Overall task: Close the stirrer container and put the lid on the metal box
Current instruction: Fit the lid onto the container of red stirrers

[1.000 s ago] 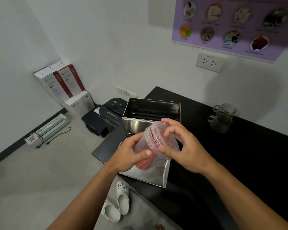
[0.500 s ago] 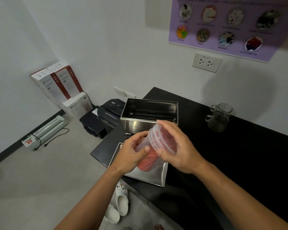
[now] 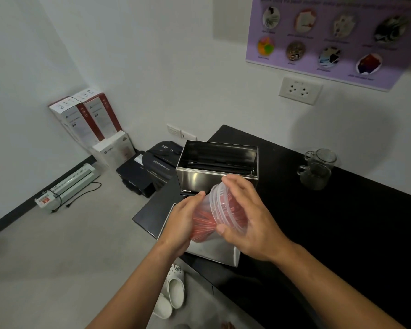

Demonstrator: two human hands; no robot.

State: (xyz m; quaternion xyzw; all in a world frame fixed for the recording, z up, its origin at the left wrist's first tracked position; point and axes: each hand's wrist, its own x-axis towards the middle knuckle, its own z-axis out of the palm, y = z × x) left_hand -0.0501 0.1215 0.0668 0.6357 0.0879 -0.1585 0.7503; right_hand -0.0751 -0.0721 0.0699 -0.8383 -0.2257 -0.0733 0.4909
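A clear plastic stirrer container full of red stirrers is tilted on its side in the air above the table's near-left corner. My left hand grips its body. My right hand wraps its clear round lid, pressed over the container's mouth. Behind them the open metal box stands on the black table, with dark items inside. The flat metal lid of the box lies on the table below my hands, partly hidden by them.
Two glass mugs stand at the back right of the table. On the floor to the left are a black shredder, cardboard boxes and a white laminator. White clogs lie beside the table's edge.
Both hands have lowered the container slightly and tilted it more. My right hand has shifted around the lid's rim, thumb now at the lower edge.
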